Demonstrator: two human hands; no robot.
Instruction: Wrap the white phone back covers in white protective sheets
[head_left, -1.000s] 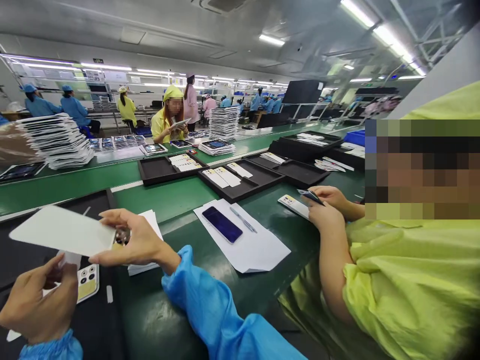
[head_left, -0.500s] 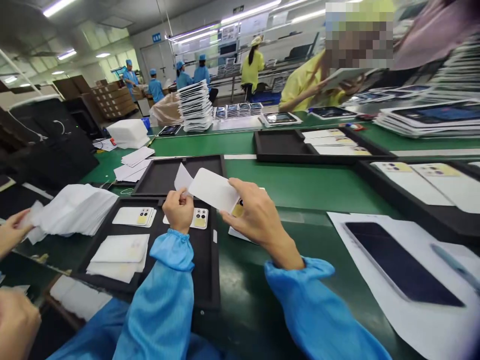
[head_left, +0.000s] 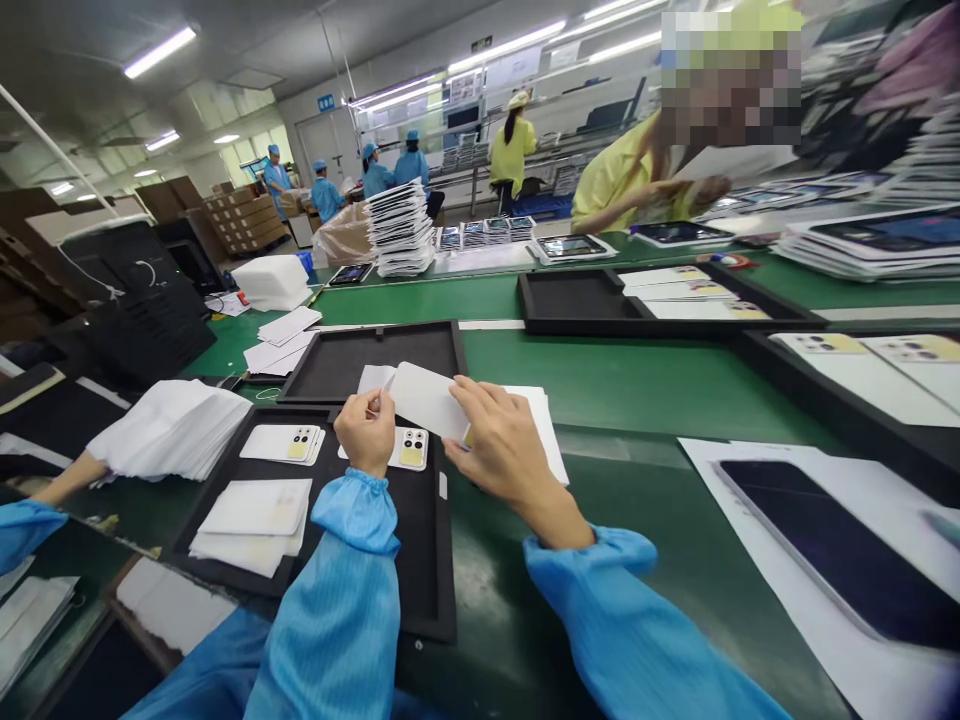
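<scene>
Right hand: your right hand holds a thin white rectangular phone back panel by its near end, fingers curled under one long edge and thumb on the other, raised just above the counter.
Left hand: your left hand is closed in a pinch on a small white film tab at the panel's far-left corner.
Where the panel is: in the air over the inner edge of the black shallow tray, just above a second white panel with a yellow camera block that lies flat in that tray.
Weight: it looks very light; one hand carries it easily.
Stiffness: it seems a stiff sheet, yet thin enough to flex or crack if you bend it.
Surface: smooth and probably slippery and easily marked, so keep fingertips off the broad face.
Where to grip: by the long edges near one end, as your right hand does now.
Film: soft and flimsy; judging by its size, it will likely tear if you pull it sharply.
Nearby: a stack of white sheets in the same tray; green counter.
</scene>
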